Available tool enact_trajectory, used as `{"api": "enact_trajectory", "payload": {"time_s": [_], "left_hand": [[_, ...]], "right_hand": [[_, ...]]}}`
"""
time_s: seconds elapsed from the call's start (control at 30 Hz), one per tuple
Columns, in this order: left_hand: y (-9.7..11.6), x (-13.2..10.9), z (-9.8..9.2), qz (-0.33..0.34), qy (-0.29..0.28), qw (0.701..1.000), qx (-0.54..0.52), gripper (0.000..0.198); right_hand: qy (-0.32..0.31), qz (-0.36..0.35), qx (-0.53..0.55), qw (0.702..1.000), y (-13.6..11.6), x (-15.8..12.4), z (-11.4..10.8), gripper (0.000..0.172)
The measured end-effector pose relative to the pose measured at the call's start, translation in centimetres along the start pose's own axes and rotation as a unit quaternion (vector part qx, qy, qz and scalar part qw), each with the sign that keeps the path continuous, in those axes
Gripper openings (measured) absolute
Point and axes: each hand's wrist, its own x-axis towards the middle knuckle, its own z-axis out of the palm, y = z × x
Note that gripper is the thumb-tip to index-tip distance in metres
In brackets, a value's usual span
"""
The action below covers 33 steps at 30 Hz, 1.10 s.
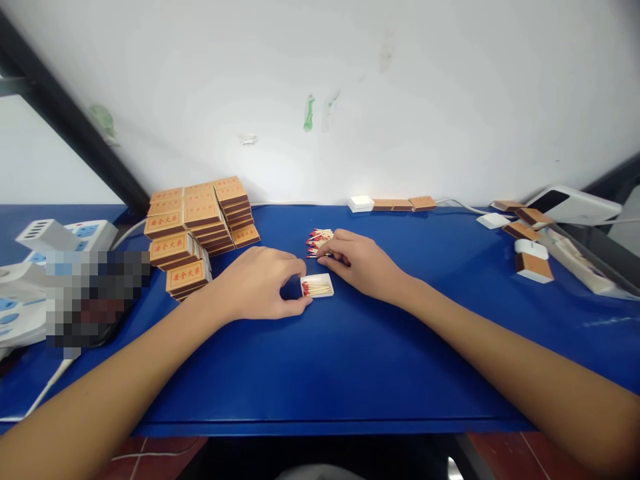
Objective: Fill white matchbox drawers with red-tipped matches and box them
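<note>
A small white matchbox tray (327, 283) lies on the blue table, partly filled with red-tipped matches (316, 289). The thumb and fingers of my left hand (260, 283) hold this tray by its left end. Just beyond it is a loose pile of matches (320, 239), their red heads pointing mostly left. My right hand (357, 260) is at the pile's near right side, fingertips pinched together on matches; how many is hidden by the fingers.
Stacked matchboxes (200, 213) stand at the back left. Left of them are a dark, partly pixelated device (110, 300) and a white power strip (100, 233). More matchboxes (393, 205) line the wall; others (534, 267) lie at the right near a white device (575, 203).
</note>
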Motion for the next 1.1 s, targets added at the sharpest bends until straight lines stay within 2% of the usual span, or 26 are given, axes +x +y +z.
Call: {"api": "enact_trajectory", "payload": {"time_s": [0.77,1.1], "left_hand": [[-0.21,0.01,0.13,-0.006,-0.002,1.0,-0.003,0.024],[-0.37,0.04,0.18,-0.002,0.001,1.0,-0.004,0.025]], "right_hand": [[0.007,-0.008,-0.061,0.998,0.21,-0.13,0.26,0.021],[0.012,-0.02,-0.018,1.0,-0.16,-0.07,0.28,0.016]]}}
